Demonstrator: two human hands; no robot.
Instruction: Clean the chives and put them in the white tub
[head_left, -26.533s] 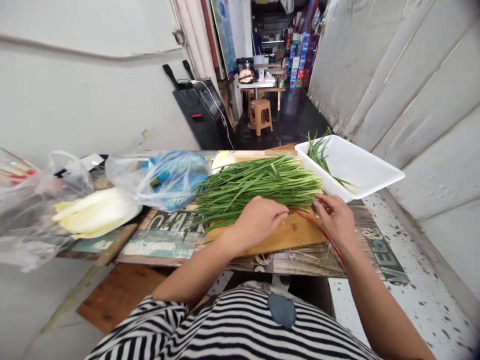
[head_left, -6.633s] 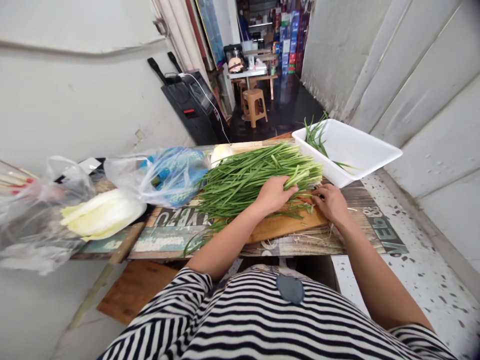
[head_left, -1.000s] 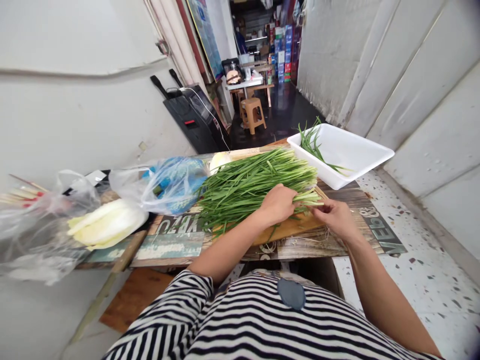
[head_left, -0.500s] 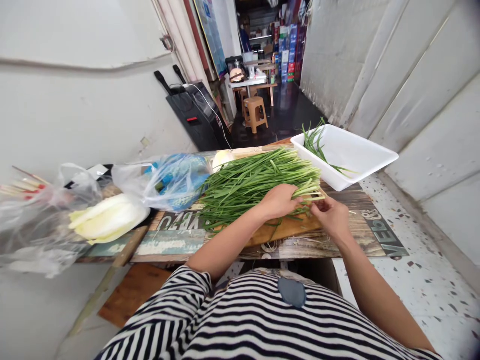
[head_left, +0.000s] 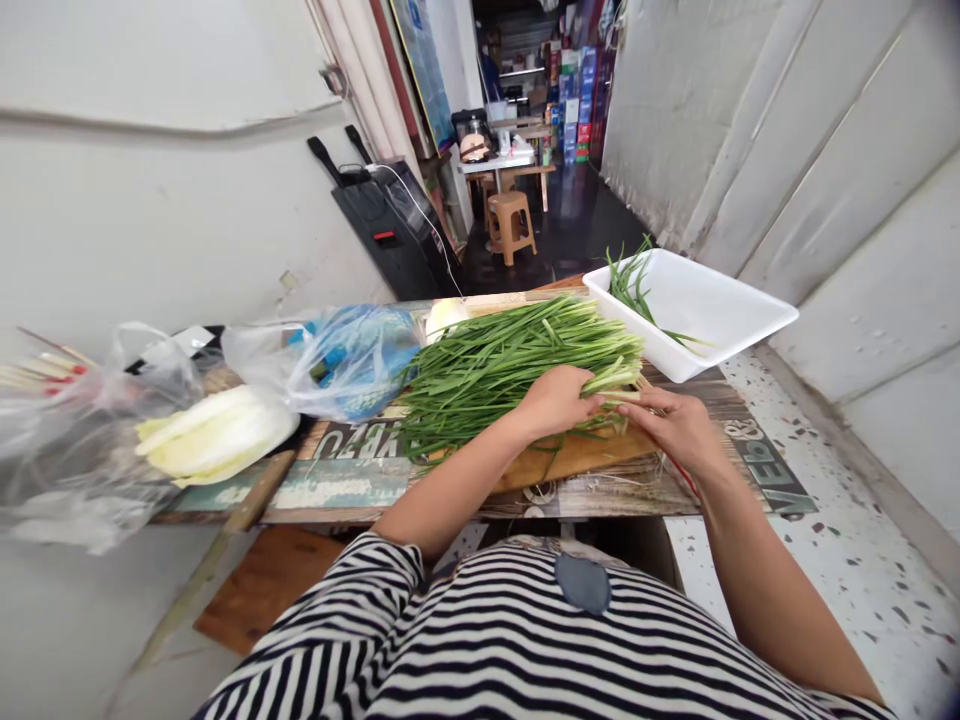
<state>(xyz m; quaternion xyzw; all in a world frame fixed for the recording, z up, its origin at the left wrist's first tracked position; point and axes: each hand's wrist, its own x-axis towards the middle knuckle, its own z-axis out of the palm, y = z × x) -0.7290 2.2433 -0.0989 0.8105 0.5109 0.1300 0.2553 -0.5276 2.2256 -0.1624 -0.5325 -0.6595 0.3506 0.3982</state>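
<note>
A large heap of garlic chives (head_left: 502, 360) lies on a wooden cutting board (head_left: 592, 460), green leaves to the left and pale stem ends to the right. My left hand (head_left: 559, 402) rests against the heap's near side, closed around some stalks just behind their pale ends. Facing it, my right hand (head_left: 675, 430) pinches the tips of those pale stems between thumb and fingers. A thin red strand (head_left: 686, 480) shows under the right palm; what it is attached to is hidden.
A white plastic tub (head_left: 731, 320) with a few chives in it stands at the back right. To the left lie a napa cabbage (head_left: 221, 435), a knife (head_left: 259, 492) with its blade past the table edge, and plastic bags (head_left: 352, 360). Stem scraps litter the board's right side.
My right hand has turned and its fingers now reach further left, touching the stem ends near the left hand. The red strand has come into view. My left hand has barely moved.
</note>
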